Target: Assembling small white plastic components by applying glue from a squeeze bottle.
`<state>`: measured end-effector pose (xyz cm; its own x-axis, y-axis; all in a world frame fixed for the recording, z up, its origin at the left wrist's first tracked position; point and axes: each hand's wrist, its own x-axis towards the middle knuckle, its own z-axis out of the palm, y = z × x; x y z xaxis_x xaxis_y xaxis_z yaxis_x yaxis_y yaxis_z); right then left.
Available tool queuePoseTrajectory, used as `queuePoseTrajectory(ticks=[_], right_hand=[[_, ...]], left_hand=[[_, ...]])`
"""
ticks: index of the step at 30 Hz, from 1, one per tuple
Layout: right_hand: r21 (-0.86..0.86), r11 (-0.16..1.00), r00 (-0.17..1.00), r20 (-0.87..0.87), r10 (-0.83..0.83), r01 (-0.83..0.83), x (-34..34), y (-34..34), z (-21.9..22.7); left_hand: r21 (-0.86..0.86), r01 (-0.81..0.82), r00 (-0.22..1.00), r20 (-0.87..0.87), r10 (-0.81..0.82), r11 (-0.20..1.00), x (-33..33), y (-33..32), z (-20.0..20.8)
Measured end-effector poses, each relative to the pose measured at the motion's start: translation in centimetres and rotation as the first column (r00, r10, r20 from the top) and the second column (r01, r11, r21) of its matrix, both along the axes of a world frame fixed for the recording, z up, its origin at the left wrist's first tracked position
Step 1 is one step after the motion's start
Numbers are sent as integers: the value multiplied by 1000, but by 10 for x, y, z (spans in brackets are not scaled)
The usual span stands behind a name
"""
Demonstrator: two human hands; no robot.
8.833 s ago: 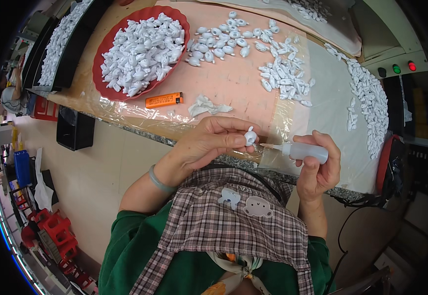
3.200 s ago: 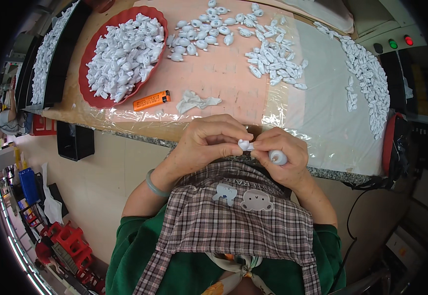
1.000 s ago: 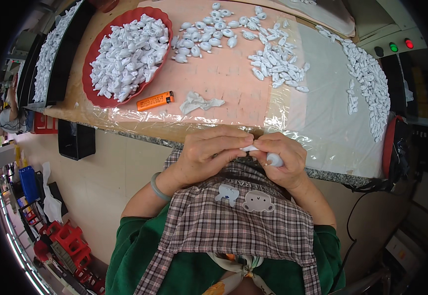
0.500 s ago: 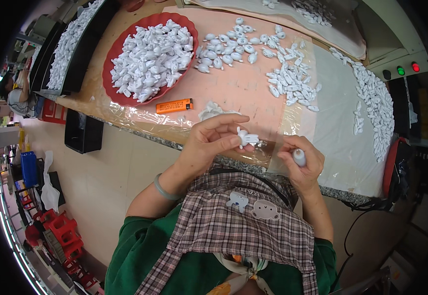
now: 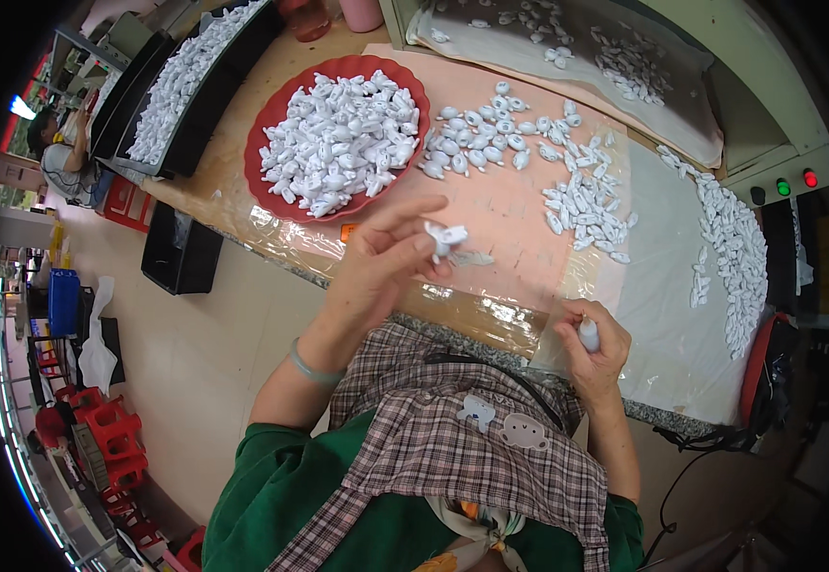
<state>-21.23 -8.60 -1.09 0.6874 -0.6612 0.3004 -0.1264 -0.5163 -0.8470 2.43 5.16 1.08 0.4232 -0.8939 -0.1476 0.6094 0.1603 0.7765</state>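
My left hand [image 5: 376, 262] pinches a small white moulded plastic piece [image 5: 445, 236], and my right hand [image 5: 593, 345] wraps a translucent white squeeze bottle [image 5: 589, 334]. More white pieces fill the round red scalloped plastic tray [image 5: 268, 129] on the pink mat [image 5: 510, 205]. My apron [image 5: 452, 458] is brown-and-white plaid over green sleeves.

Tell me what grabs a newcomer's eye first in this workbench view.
The red tray heaped with small white plastic parts, at the bench's upper left, stands out most. In front of it the left hand is raised above the pink mat, pinching one small white piece in its fingertips. The right hand rests at the bench's near edge, closed around a small white squeeze bottle, with more white parts spread in rows and clusters behind it.
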Motion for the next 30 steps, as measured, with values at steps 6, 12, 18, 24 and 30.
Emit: queuePoseTrajectory(ticks=[6, 12, 18, 24, 30], right_hand=[[15, 1000, 1000, -3, -1, 1, -4, -1, -4], [-13, 1000, 1000, 4, 12, -12, -2, -3, -7], [-28, 999, 999, 17, 30, -30, 0, -4, -7], [-20, 999, 999, 11, 41, -41, 0, -4, -6], [-11, 999, 999, 17, 39, -39, -1, -4, -6]], left_hand=[[-84, -494, 373, 878, 299, 865, 78, 3, 26], [-253, -334, -406, 908, 104, 908, 60, -37, 28], [-209, -153, -373, 917, 139, 966, 30, -93, -5], [-129, -183, -439, 898, 37, 974, 19, -136, -21], [-36, -263, -540, 833, -117, 964, 16, -149, -27]])
